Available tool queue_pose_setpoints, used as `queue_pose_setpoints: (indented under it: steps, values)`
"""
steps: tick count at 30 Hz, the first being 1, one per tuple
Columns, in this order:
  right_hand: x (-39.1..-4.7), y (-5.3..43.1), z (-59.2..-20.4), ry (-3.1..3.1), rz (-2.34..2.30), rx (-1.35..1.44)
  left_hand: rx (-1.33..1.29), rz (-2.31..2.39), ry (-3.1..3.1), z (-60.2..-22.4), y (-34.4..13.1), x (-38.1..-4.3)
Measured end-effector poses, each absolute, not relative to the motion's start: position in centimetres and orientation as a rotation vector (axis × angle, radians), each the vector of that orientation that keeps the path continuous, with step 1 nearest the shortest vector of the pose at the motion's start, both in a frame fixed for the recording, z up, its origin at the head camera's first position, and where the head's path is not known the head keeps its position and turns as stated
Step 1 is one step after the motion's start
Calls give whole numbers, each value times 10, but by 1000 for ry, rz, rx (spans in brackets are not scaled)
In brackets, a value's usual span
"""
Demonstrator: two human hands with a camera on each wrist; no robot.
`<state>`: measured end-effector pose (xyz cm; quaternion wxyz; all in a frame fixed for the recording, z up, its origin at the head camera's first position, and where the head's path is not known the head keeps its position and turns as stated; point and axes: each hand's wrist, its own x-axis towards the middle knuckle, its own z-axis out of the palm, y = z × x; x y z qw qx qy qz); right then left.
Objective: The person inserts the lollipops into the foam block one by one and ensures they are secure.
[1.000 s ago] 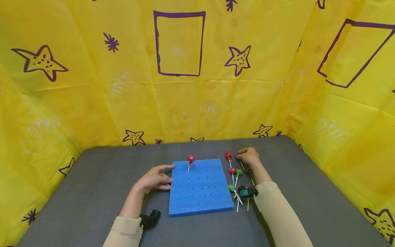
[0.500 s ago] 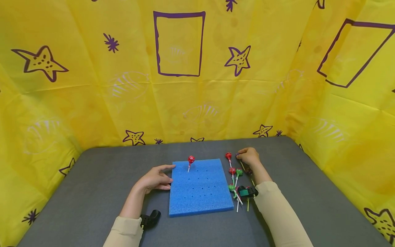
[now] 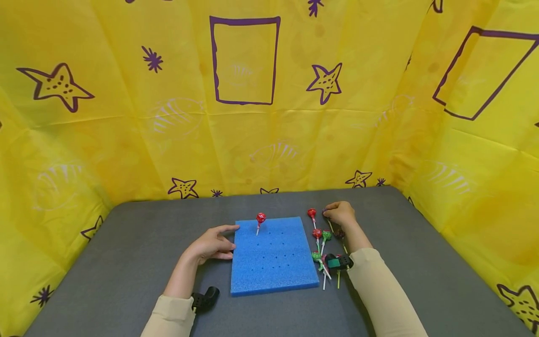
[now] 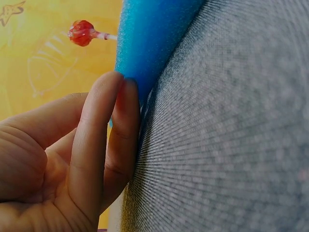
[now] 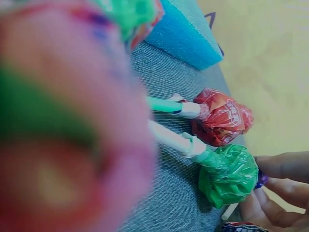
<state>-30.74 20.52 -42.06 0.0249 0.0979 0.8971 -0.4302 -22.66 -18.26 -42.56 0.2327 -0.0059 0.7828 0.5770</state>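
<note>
Apparently we're picking, right grip [image 3: 342, 214] pinching the purple lolly [image 5: 262, 180], left grip [image 3: 214, 243] spread against the foam [image 3: 273, 277], probably needing a lift.

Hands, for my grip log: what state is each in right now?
Left hand: open, touching the blue foam block.
Right hand: closed, pinching the purple lollipop.

Blue pad [image 3: 273, 279], red lollipops [image 3: 261, 217], green lollipops [image 3: 326, 235], purple lollipop [image 5: 262, 180], grey table [image 3: 105, 281], yellow backdrop [image 3: 177, 28] with purple starfish [image 3: 326, 83]
</note>
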Motion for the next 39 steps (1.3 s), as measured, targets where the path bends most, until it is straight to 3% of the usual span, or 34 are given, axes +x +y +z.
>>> queue_pose_setpoints:
  steps: [22, 39]
  values:
    - [-304, 198, -406, 2805, -1406, 331, -11, 1586, 2157, -425, -182, -224]
    - [-295, 174, -384, 2854, -1553, 193, -41, 1578, 2170, -425, -181, -224]
